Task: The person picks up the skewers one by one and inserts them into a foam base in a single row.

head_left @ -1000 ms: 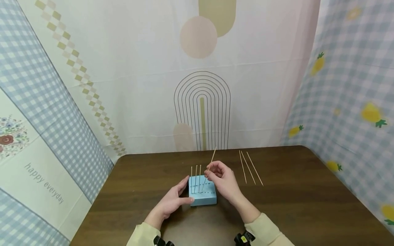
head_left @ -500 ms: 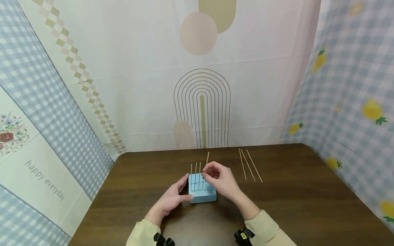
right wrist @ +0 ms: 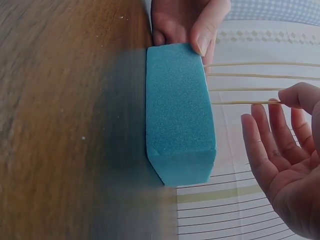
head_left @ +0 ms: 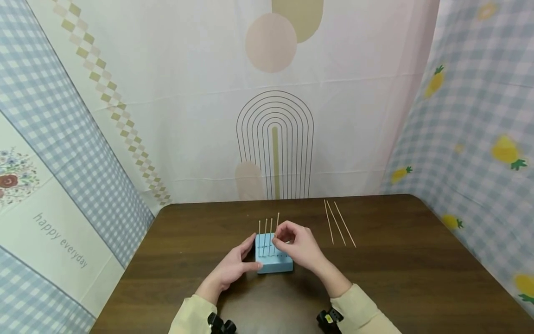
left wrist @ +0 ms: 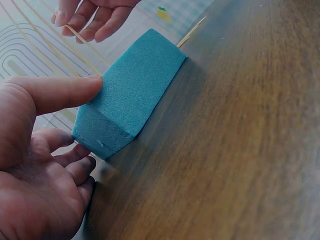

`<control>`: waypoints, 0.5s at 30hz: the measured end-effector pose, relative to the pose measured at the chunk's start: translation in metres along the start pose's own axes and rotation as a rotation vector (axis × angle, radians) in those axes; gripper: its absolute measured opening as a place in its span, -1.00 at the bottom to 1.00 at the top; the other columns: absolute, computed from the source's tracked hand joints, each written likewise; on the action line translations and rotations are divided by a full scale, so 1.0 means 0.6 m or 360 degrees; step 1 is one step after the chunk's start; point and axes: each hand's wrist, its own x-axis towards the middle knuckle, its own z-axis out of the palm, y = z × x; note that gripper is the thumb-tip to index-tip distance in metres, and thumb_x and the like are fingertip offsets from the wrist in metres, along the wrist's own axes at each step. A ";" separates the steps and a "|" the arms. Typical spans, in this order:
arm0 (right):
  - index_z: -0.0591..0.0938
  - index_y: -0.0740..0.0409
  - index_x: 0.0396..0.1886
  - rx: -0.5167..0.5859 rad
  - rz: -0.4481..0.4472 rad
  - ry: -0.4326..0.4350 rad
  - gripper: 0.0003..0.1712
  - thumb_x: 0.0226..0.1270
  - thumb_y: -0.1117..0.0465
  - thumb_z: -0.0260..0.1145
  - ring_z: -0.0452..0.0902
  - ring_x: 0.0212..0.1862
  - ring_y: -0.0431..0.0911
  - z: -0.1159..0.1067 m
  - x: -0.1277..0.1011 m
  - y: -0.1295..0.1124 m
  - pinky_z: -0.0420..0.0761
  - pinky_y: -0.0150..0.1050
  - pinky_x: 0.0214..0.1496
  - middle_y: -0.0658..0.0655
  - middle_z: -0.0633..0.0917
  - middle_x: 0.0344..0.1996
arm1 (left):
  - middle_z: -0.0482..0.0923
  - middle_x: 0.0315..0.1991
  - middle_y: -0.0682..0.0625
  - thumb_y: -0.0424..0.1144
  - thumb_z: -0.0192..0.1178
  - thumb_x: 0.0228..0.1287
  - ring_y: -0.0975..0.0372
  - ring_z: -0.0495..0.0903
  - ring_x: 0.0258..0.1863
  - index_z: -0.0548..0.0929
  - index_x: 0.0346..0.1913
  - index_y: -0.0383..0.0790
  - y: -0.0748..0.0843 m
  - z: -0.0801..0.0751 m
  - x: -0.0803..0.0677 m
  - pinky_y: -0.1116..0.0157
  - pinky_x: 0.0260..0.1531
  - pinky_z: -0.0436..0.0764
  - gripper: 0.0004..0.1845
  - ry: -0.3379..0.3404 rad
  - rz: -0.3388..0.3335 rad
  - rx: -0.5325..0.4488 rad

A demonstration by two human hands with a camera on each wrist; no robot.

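Observation:
A light-blue foam block (head_left: 275, 266) with rows of small holes sits on the table. Three thin wooden skewers (head_left: 265, 232) stand upright along its left part. My left hand (head_left: 229, 270) holds the block's left end, thumb on the near edge and fingers along the side; the left wrist view shows the thumb (left wrist: 70, 94) at the top edge. Between thumb and fingertips my right hand (head_left: 302, 246) pinches a fourth skewer (right wrist: 245, 103), nearly upright, its lower end at the block's top. The right wrist view shows it in line with the others.
Several loose skewers (head_left: 340, 223) lie on the brown wooden table (head_left: 388, 269) to the right of the block. A printed white curtain (head_left: 200, 139) hangs behind the table, with blue checked cloth (head_left: 471, 130) on the right.
The skewer in my right hand has gone from tilted to nearly upright and lower, as the hand moved slightly left. My left hand stays on the block.

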 end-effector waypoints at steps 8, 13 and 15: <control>0.71 0.04 -0.22 -0.0009 0.0043 -0.0057 -0.88 0.38 0.26 0.54 0.66 -0.27 -0.12 0.000 -0.001 -0.001 0.66 -0.29 -0.23 -0.05 0.75 -0.33 | 0.04 0.70 -0.27 -0.26 0.48 0.33 -0.14 0.03 0.68 0.13 0.72 -0.26 0.001 -0.001 -0.002 -0.18 0.58 0.04 0.02 0.0004 -0.0010 0.0005; 0.72 0.03 -0.23 -0.0024 0.0027 -0.0093 -0.88 0.38 0.29 0.53 0.69 -0.25 -0.14 0.000 -0.002 -0.002 0.69 -0.29 -0.18 -0.08 0.77 -0.32 | 0.04 0.70 -0.26 -0.28 0.48 0.33 -0.13 0.02 0.68 0.12 0.72 -0.26 0.002 -0.001 -0.002 -0.17 0.59 0.04 0.02 0.0003 -0.0005 -0.0003; 0.72 0.03 -0.23 -0.0038 0.0016 -0.0105 -0.88 0.38 0.31 0.52 0.69 -0.24 -0.15 0.000 -0.003 -0.003 0.70 -0.29 -0.15 -0.09 0.77 -0.31 | 0.04 0.70 -0.25 -0.28 0.48 0.33 -0.13 0.02 0.68 0.12 0.72 -0.26 0.002 -0.001 -0.002 -0.16 0.59 0.04 0.02 0.0000 -0.0002 -0.0005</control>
